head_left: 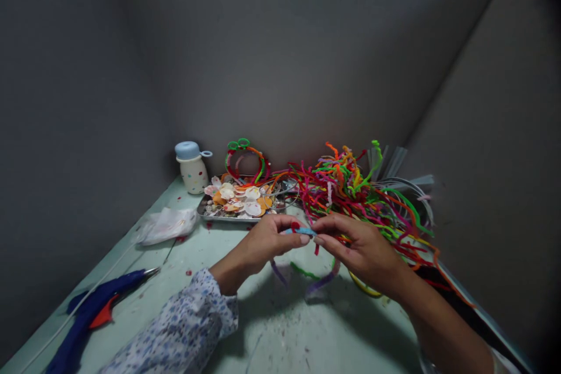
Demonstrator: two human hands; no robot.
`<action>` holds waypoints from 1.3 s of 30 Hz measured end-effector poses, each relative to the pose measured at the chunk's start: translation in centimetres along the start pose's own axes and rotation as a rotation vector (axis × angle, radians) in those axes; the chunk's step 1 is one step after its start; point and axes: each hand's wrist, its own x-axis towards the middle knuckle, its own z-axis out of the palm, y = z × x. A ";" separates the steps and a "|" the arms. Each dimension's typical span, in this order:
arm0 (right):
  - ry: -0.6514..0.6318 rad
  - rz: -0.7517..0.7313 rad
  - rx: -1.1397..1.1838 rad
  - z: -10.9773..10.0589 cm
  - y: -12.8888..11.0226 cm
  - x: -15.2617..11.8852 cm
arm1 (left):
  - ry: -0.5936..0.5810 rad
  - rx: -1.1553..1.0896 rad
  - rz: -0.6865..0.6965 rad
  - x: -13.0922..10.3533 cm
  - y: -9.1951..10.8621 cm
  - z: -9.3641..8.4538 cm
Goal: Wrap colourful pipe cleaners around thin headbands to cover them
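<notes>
Both my hands meet over the middle of the table at a headband wrapped in fuzzy pipe cleaner (303,232), its top stretch light blue. My left hand (272,241) pinches it from the left, thumb in front, close to a small red twist of pipe cleaner (295,226). From the other side, the fingertips of my right hand (357,245) close on the blue stretch. Below the hands show purple lengths of the band (323,285); a green length (304,272) lies between them. My fingers hide part of the band.
A metal tray (228,220) of petal-like pieces stands behind, with a colourful headband (264,163) at its back. Loose pipe cleaners (337,187) heap at right. On the left are a white bottle (193,172), a plastic bag (169,226) and a blue glue gun (103,298) with cord.
</notes>
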 end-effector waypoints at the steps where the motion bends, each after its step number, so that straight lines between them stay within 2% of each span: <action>1: 0.001 0.003 0.000 0.0 0.0 0.0 | 0.001 -0.001 -0.005 0.0 0.0 0.0; 12: 0.037 0.036 -0.008 0.4 0.1 0.1 | 0.029 0.018 -0.023 -0.1 0.8 0.6; 18: 0.084 0.074 -0.027 0.6 0.3 0.2 | 0.053 0.077 0.025 0.0 0.3 0.9; 32: 0.101 0.110 -0.001 1.2 0.6 0.1 | 0.111 0.172 -0.066 0.0 0.0 1.2; 39: 0.041 0.160 0.061 0.8 0.3 0.3 | 0.121 0.154 -0.042 0.2 -0.4 1.1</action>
